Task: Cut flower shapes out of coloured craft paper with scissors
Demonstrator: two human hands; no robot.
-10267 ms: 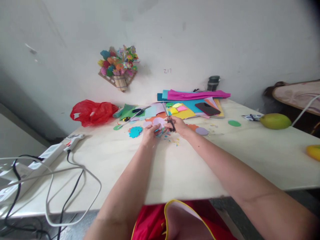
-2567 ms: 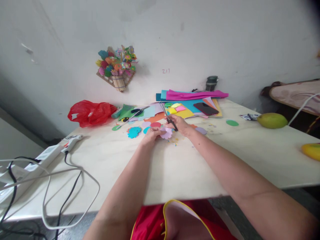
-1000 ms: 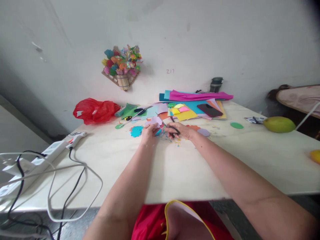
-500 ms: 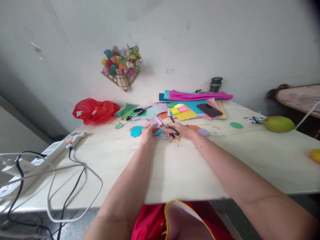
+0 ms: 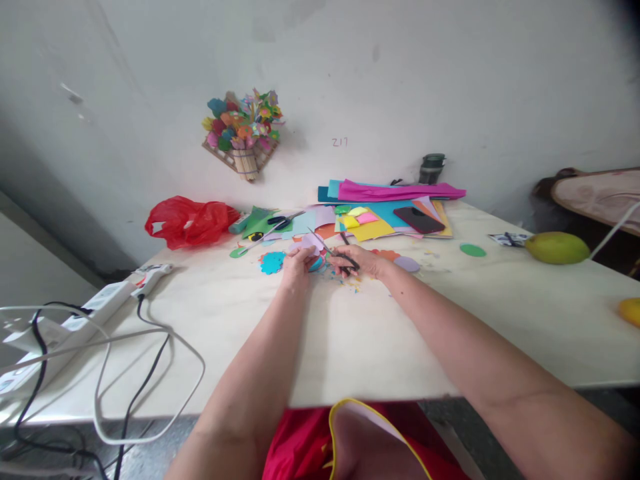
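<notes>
My left hand (image 5: 299, 262) pinches a piece of purple paper (image 5: 313, 244) near the middle of the table. Just to its right, my right hand (image 5: 357, 259) is wrapped round the dark handles of a pair of scissors (image 5: 325, 247), whose blades point up and left beside the purple paper. Whether the blades touch the paper I cannot tell. A blue scalloped paper cutout (image 5: 273, 263) lies left of my left hand. Beside my right hand lie an orange cutout (image 5: 387, 255) and a purple oval (image 5: 407, 265). Small paper snippets (image 5: 354, 285) are scattered below the hands.
Behind the hands lie coloured sheets (image 5: 380, 230), a phone (image 5: 419, 220) and a second pair of scissors (image 5: 285, 221). A red plastic bag (image 5: 187, 222) sits at the back left. A power strip (image 5: 100, 307) with cables is on the left, a green-yellow fruit (image 5: 557, 247) on the right.
Both hands stay nearly in place with the purple paper and the scissors. Little else differs.
</notes>
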